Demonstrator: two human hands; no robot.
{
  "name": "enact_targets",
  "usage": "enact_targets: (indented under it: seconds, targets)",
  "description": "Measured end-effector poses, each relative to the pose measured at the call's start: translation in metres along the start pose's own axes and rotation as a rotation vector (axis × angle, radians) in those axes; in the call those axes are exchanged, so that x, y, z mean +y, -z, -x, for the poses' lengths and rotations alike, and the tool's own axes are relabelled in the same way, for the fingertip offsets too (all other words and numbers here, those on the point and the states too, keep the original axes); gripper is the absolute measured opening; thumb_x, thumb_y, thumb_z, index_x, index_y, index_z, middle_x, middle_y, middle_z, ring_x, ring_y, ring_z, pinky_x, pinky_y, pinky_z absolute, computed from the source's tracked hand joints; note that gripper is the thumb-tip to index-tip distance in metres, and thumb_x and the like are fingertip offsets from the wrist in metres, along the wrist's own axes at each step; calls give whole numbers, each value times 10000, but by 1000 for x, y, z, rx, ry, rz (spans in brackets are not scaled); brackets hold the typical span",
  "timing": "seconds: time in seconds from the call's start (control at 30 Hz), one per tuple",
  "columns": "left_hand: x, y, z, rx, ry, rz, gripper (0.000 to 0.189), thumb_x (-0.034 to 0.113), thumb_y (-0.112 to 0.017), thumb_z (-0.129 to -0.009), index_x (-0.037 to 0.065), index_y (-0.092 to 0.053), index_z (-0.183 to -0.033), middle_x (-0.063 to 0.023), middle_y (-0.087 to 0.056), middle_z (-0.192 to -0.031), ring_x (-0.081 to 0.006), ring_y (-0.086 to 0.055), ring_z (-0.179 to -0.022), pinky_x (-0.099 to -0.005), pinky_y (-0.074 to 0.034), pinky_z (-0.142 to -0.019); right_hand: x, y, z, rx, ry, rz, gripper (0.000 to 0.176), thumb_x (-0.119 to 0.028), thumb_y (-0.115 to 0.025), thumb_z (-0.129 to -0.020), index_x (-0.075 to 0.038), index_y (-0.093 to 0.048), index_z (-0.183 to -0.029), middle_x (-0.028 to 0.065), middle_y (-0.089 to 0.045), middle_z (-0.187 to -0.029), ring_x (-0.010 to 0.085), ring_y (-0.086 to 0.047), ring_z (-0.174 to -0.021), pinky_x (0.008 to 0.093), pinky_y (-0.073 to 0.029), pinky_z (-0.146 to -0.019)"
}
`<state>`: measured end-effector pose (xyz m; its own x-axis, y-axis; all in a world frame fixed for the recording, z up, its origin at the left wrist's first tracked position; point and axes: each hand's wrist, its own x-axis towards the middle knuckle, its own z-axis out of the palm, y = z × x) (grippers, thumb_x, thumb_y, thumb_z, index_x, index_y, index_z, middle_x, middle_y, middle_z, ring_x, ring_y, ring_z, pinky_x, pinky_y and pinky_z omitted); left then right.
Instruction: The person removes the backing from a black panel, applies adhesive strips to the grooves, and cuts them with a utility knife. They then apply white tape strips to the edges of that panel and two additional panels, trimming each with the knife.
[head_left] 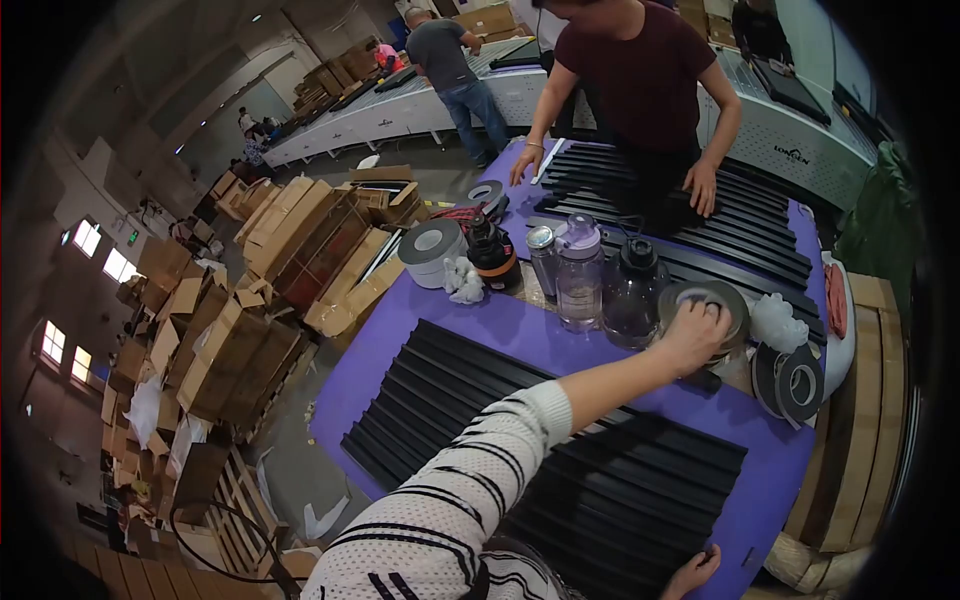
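Observation:
My left hand (695,335), at the end of a striped sleeve, reaches across the purple table (385,345) and has its fingers closed on a grey roll of tape (738,312). My right hand (693,573) is low at the right, partly cut off by the frame, beside the ends of black ribbed strips (630,490). Its fingers look loosely bent and apart, with nothing visible in them. The strips lie side by side in front of me, and my left arm hides part of them. Left of the tape roll stand a dark round bottle (635,290) and a clear bottle with a lilac lid (580,280).
A can (542,258), a black-and-orange bottle (492,255) and white tape rolls (432,255) stand along the table's middle. More rolls (790,380) lie at right. Opposite, a person in a dark red shirt (635,75) handles black strips (680,205). Cardboard boxes (240,350) pile up left.

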<state>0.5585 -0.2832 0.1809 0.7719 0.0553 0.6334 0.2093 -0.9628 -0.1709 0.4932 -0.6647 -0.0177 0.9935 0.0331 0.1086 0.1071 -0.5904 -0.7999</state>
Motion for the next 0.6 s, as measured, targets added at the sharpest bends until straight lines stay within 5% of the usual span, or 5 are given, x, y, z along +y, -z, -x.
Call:
enact_targets:
  seconds: [0.1, 0.23, 0.33, 0.53, 0.6]
  targets:
    - [5, 64, 60, -163, 185, 458, 276, 87, -501, -707, 28, -497, -976, -74, -523, -759, -254, -517, -716, -337, -402, -638, -104, 8, 16, 69, 521, 33, 217, 18, -428, -761, 45, -484, -968, 174, -481, -1005, 306, -476, -938, 374, -375, -835]
    - [15, 133, 144, -438, 412, 1265, 251, 79, -518, -749, 28, -509, -995, -90, -508, -917, -243, -504, -841, -324, -409, -729, -235, -15, 76, -343, 690, -317, 328, -34, -547, -716, 40, -463, -1024, 194, -472, -1030, 352, -443, -1008, 405, -346, -874]
    - [19, 175, 192, -371, 611, 1517, 241, 92, -523, -765, 24, -543, -995, -79, -446, -1060, -188, -422, -1003, -298, -371, -817, -278, -31, 109, -439, 614, -296, 403, -67, -588, -694, 39, -443, -1055, 190, -472, -1043, 362, -427, -1031, 413, -327, -890]
    - [3, 226, 232, -341, 475, 1240, 326, 172, -556, -762, 25, -519, -1050, -103, -431, -1114, -236, -382, -1058, -326, -303, -899, -294, -45, 168, -861, 435, -631, 404, -82, -638, -694, 45, -434, -1020, 124, -536, -921, 231, -535, -872, 327, -413, -768]
    - [1, 242, 239, -113, 470, 1154, 355, 209, -558, -774, 21, -484, -1065, -126, -477, -1015, -264, -454, -959, -322, -380, -804, -303, -36, 179, -801, -1, -980, 276, -63, -615, -726, 17, -449, -930, 78, -545, -852, 144, -546, -742, 237, -429, -661]
